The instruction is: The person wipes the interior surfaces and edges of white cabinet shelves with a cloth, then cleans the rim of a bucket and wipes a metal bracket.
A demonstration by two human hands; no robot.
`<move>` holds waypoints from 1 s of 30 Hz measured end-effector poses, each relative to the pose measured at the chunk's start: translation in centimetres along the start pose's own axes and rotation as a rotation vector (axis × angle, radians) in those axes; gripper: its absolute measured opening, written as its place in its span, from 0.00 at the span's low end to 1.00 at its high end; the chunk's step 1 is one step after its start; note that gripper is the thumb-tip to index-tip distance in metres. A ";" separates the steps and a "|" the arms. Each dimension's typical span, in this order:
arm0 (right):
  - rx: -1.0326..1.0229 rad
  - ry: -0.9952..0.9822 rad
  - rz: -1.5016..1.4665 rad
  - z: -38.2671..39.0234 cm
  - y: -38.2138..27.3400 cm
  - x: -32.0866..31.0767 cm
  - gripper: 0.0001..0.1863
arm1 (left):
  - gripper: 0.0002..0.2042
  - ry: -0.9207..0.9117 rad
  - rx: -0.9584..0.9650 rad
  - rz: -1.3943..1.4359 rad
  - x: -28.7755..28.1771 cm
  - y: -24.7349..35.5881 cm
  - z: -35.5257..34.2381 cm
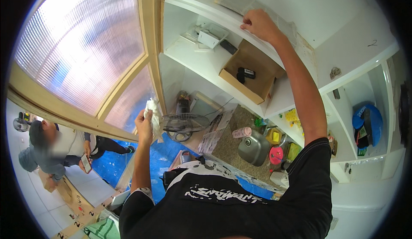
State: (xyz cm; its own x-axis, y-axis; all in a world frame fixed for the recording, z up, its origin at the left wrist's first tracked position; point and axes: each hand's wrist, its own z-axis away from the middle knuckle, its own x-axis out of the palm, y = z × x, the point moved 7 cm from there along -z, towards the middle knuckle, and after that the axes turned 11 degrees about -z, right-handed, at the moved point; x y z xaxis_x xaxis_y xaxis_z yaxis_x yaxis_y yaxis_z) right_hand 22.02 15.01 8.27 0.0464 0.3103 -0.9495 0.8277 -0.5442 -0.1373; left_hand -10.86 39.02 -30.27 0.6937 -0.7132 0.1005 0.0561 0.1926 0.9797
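Observation:
My left hand [144,124] is closed around a crumpled white cloth [152,109], held up beside the wooden frame of the ribbed glass panel [86,37]. Whether that wad is fabric or thin plastic is hard to tell. Stretched up and forward, my right hand [260,24] has its fingers curled at the front edge of the white cabinet top [210,9]. What it pinches, if anything, is hidden. A sheet of clear film or paper [244,1] lies on the cabinet top just behind those fingers.
Below my right arm, an open cardboard box [246,82] with small black items sits on the shelf. A fan [185,121], a steel sink [253,148] and a granite counter [227,147] are lower down. At left, another person [56,142] holds a phone [86,163].

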 end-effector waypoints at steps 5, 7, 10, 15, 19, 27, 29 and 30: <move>-0.192 0.139 0.220 0.9 -1.1 0.9 0.07 | 0.10 -0.032 -0.004 -0.019 0.6 0.1 -0.1; -0.166 0.213 0.099 1.6 -0.7 0.0 0.07 | 0.11 -0.030 -0.002 -0.018 0.8 -0.3 -0.2; -0.064 0.283 -0.104 2.9 -0.5 -1.3 0.09 | 0.12 -0.039 -0.024 0.018 0.6 0.1 -0.1; 0.004 0.308 -0.347 6.9 -2.3 -1.7 0.09 | 0.13 0.038 0.097 0.030 2.8 4.3 -1.2; 0.026 0.251 -0.380 11.9 -4.3 -0.8 0.08 | 0.12 0.112 0.315 0.160 6.5 12.6 -5.1; 0.189 0.411 -0.409 23.3 -1.8 0.5 0.06 | 0.09 0.390 1.081 -0.247 19.7 31.9 -12.0; 0.279 0.441 -0.413 26.8 -0.7 0.1 0.05 | 0.11 0.338 1.169 -0.494 21.4 32.5 -15.2; 0.347 0.460 -0.401 29.1 0.3 0.0 0.04 | 0.12 0.298 1.203 -0.617 22.5 32.4 -16.1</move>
State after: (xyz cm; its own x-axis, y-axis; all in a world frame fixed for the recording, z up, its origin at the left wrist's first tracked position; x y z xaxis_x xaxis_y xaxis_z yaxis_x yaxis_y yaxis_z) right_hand 6.01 -7.87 -0.01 0.0703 0.7955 -0.6019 0.6080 -0.5125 -0.6064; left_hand 18.12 40.01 0.97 0.9179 -0.2704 -0.2906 -0.1348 -0.9009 0.4124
